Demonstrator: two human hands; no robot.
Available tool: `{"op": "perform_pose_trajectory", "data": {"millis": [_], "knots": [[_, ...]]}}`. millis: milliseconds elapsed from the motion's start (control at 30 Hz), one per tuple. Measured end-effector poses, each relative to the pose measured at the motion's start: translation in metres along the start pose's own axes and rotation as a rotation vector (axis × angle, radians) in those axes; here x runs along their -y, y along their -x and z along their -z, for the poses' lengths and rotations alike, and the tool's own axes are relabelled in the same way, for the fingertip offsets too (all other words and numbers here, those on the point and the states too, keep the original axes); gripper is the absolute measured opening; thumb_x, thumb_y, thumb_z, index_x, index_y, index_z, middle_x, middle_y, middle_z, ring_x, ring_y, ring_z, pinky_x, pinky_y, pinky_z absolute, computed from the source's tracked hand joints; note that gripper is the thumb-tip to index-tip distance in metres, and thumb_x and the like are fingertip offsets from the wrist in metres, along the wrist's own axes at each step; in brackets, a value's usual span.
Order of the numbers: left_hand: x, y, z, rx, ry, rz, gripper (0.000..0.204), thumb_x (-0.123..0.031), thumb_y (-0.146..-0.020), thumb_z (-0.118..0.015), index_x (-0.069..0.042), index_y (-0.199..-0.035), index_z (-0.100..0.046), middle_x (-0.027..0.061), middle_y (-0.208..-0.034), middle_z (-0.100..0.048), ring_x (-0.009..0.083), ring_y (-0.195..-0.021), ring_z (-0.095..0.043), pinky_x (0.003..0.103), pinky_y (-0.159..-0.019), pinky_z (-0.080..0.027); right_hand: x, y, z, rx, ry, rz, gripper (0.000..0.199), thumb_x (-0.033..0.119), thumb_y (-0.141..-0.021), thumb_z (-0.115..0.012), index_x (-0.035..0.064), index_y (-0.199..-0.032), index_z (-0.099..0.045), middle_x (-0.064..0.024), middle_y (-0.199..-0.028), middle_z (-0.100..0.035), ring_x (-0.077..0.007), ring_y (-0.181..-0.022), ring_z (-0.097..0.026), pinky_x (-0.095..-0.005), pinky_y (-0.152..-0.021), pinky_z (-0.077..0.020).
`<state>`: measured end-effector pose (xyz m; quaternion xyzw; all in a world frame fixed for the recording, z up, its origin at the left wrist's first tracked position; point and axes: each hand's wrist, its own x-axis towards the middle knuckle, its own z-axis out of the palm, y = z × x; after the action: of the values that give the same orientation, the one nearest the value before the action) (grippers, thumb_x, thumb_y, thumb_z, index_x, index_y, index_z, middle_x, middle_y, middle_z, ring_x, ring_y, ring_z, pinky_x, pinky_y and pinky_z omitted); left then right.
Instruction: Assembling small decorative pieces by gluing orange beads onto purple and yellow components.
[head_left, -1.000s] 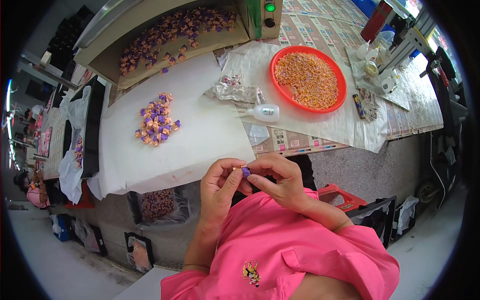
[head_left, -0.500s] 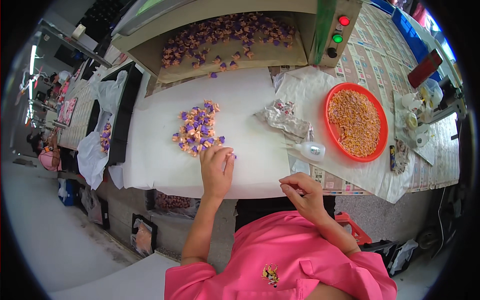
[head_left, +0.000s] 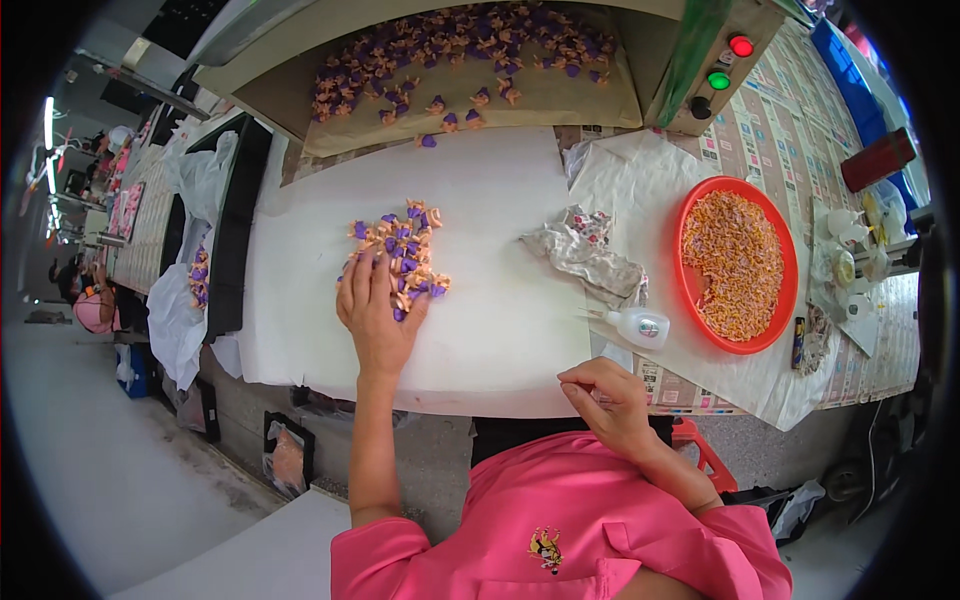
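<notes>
A loose pile of small purple and peach plastic figure parts [head_left: 403, 250] lies on the white work sheet [head_left: 500, 220]. My left hand [head_left: 378, 318] rests on the pile's near left side, fingers stretched out and touching the pieces; its palm side is hidden. My right hand [head_left: 612, 405] hovers at the table's near edge with thumb and fingers drawn together. Whatever may be between those fingertips is too small to make out. Beyond my right hand lie a white squeeze bottle [head_left: 640, 327] with a thin tip and a crumpled cloth [head_left: 590, 252].
A red round tray [head_left: 683, 270] of tiny orange and yellow pieces stands at the right. Behind the sheet, a machine opening with indicator lights [head_left: 741, 46] holds many similar parts on a tan belt [head_left: 400, 132]. A black crate [head_left: 240, 230] with plastic bags borders the left.
My left hand has moved left from the pile's near right edge onto its left side, and its fingers have spread. My right hand stays almost still. The view has shifted slightly.
</notes>
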<state>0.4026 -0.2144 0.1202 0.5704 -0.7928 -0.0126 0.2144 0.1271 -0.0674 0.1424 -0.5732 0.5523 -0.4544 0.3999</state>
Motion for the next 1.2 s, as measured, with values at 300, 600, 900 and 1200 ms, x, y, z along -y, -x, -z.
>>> {"op": "perform_pose_trajectory", "data": {"millis": [300, 600, 900, 1200], "knots": [[0.033, -0.051, -0.035, -0.140, -0.102, 0.052, 0.053, -0.013, -0.079, -0.069, -0.007, -0.129, -0.054, 0.0149, -0.140, -0.043, 0.0350, -0.130, -0.037, 0.046, -0.107, -0.025, -0.036, -0.063, -0.014, 0.071, 0.023, -0.046, 0.014, 0.000, -0.082, -0.067, 0.0028, -0.095, -0.068, -0.0091, -0.083, -0.063, -0.0180, -0.065, -0.060, -0.0264, -0.054, -0.0471], [-0.016, -0.096, -0.061, -0.064, 0.113, -0.024, 0.043, -0.021, -0.082, -0.066, -0.009, -0.122, -0.059, 0.0128, -0.136, -0.048, 0.0307, -0.129, -0.040, 0.047, -0.107, -0.023, -0.053, -0.091, 0.000, 0.094, 0.048, 0.038, 0.014, 0.000, -0.080, -0.069, 0.0020, -0.093, -0.067, -0.0104, -0.080, -0.063, -0.0206, -0.065, -0.061, -0.0296, -0.055, -0.0486], [-0.019, -0.125, -0.083, -0.098, -0.169, -0.023, 0.032, -0.016, -0.082, -0.063, -0.011, -0.114, -0.063, 0.0057, -0.123, -0.058, 0.0247, -0.119, -0.051, 0.045, -0.105, -0.026, -0.063, -0.087, 0.053, 0.088, 0.022, 0.086, 0.014, 0.000, -0.079, -0.069, 0.0017, -0.093, -0.067, -0.0110, -0.080, -0.063, -0.0244, -0.070, -0.062, -0.0325, -0.059, -0.0500], [-0.081, -0.150, -0.081, -0.168, -0.117, -0.105, 0.026, -0.017, -0.084, -0.063, -0.011, -0.109, -0.065, 0.0070, -0.122, -0.057, 0.0256, -0.116, -0.052, 0.047, -0.100, -0.031, -0.058, -0.078, 0.091, 0.092, -0.013, 0.122, 0.013, 0.000, -0.079, -0.068, 0.0015, -0.093, -0.066, -0.0107, -0.080, -0.062, -0.0247, -0.070, -0.062, -0.0327, -0.060, -0.0499]]}}
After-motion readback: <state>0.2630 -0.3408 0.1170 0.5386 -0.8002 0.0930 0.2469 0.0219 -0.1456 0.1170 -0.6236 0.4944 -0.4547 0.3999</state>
